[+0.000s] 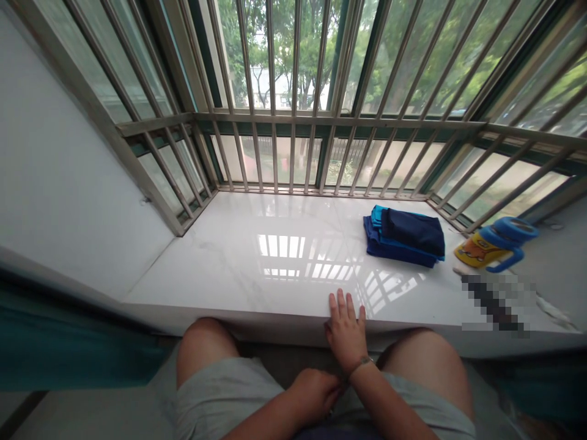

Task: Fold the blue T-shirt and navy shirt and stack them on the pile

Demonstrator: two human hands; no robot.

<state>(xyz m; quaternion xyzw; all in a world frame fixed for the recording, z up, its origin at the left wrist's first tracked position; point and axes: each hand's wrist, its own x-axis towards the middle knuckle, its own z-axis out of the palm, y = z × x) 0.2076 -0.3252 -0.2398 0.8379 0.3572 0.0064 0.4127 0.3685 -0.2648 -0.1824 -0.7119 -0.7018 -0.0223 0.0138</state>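
Resting right hand (346, 333) fingers spread on the counter (238, 269) edge; left hand (316, 394) curled, empty; folded clothes (406, 235) already stacked beyond.

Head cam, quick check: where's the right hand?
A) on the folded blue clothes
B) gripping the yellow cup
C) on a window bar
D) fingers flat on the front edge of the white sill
D: the right hand lies open with its fingers on the front edge of the white sill, well short of the folded blue clothes and the yellow cup.
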